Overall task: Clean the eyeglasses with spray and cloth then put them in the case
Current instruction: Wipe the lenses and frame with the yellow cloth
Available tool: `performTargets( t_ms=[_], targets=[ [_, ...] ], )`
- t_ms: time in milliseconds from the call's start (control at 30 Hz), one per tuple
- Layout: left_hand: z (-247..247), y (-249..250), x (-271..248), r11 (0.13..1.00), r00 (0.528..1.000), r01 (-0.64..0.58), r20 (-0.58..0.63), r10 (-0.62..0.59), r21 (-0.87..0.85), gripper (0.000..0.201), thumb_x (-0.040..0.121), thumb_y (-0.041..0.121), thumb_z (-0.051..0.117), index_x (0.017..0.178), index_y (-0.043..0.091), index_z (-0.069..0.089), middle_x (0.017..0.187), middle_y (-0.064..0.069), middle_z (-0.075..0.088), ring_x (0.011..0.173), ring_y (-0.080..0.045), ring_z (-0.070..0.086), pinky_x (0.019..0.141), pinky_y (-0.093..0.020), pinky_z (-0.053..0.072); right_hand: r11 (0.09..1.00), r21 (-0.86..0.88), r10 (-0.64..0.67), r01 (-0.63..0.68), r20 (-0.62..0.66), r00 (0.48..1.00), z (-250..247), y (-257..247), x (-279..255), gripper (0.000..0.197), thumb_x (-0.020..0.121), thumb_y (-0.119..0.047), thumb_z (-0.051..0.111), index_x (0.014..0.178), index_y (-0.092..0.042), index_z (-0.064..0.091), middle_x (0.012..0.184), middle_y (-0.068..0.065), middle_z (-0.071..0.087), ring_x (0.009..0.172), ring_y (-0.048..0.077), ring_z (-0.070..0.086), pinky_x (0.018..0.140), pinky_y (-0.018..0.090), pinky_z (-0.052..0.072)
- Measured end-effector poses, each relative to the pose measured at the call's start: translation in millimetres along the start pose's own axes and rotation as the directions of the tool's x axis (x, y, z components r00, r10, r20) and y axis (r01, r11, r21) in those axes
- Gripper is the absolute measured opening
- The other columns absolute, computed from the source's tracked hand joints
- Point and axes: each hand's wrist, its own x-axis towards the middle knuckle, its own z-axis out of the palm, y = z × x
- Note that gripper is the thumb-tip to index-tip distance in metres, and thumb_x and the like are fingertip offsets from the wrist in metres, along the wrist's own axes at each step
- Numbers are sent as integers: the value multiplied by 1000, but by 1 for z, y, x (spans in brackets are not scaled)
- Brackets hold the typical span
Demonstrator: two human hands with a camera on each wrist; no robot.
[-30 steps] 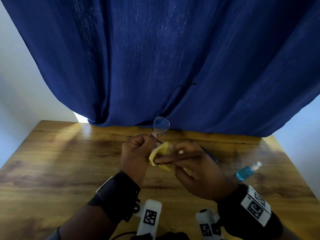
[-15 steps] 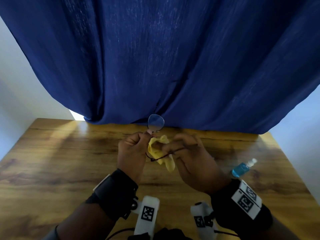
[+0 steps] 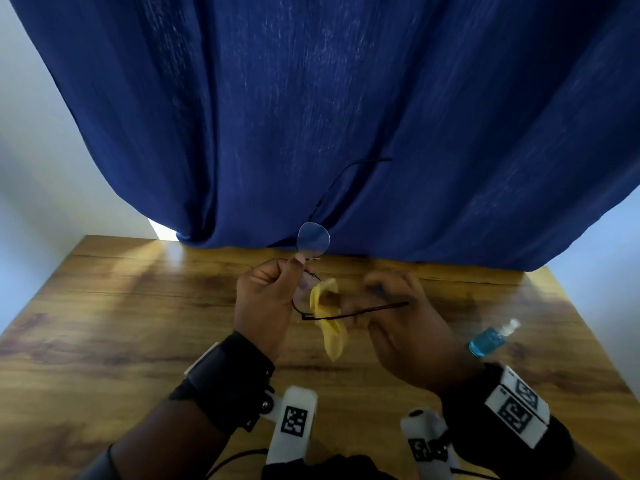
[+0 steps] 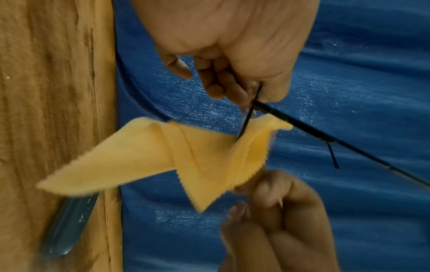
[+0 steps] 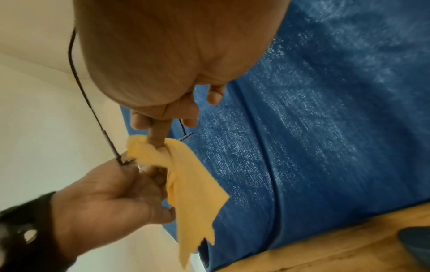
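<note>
Both hands pinch: left (image 3: 266,299) the eyeglasses (image 3: 313,241), right (image 3: 398,320) the cloth (image 3: 329,327).

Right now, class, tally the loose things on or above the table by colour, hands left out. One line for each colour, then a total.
Yellow: 1, the cloth, which the right hand holds.
Blue: 1, the spray bottle, lying on the table.
Black and clear: 1, the eyeglasses, which the left hand holds.
Total: 3
</note>
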Motion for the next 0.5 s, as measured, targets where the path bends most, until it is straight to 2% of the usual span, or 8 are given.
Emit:
performTargets(
  t_ms=[67,100,167,267,300,400,467,500],
  targets=[
    [6,-1,0,1000,1000,16,10,-16,-1,33,99,15,61,74,-5,67,71,-6,74,65,-16,66,64,-28,56,1000,8,-24,24,-9,1000,2,-7,10,29,84,-17,45,102,-36,59,114,-10,47,105,11,42,85,36,45],
    [7,0,0,1000,1000,27,16,-26,-16,32,99,16,62,73,-2,68,71,-6,73,64,-16,65,63,-29,55,997,16,-72,72,7,997,4,-11,11,27,83,-16,49,99,-33,62,114,-14,45,107,6,41,87,34,42],
    [6,2,3,998,999,33,24,-31,-57,33,100,16,61,75,-5,67,73,-7,74,68,-18,67,66,-32,56,994,11,-113,112,57,992,4,-8,6,22,85,-20,54,98,-34,64,116,-19,44,112,3,37,88,30,40],
    [2,4,4,999,1000,-18,14,19,-28,36,100,14,60,76,-12,65,77,-10,76,73,-19,70,75,-33,58,999,-35,-6,7,25,1000,-1,5,9,28,90,-26,54,110,-42,67,119,-16,43,109,8,35,86,30,42],
    [3,3,2,999,1000,-20,13,21,-29,36,100,15,60,77,-11,66,77,-12,76,72,-18,70,73,-31,58,999,-34,-7,7,-2,1000,-1,3,13,28,89,-23,56,110,-39,67,118,-16,41,107,6,33,85,31,41],
    [3,3,-4,999,1000,2,5,-2,-49,40,98,20,63,83,-17,66,72,-18,68,62,-18,62,60,-28,54,983,-57,-176,174,-37,984,9,-9,22,27,84,-14,74,107,-28,71,112,-20,40,107,6,44,91,33,40],
    [-4,6,-4,999,1000,3,3,-3,-46,40,98,19,63,80,-17,65,67,-15,66,58,-18,60,56,-29,52,971,-103,-219,216,-18,976,14,-8,18,27,89,-26,70,114,-32,71,112,-22,42,111,5,47,95,28,33],
    [-7,5,-4,999,1000,10,8,-10,-31,39,98,18,64,77,-14,67,64,-14,65,57,-20,58,57,-29,52,976,-109,-192,188,-24,981,14,-4,16,24,92,-33,65,115,-38,68,112,-23,46,111,7,48,95,29,35]
  ],
)
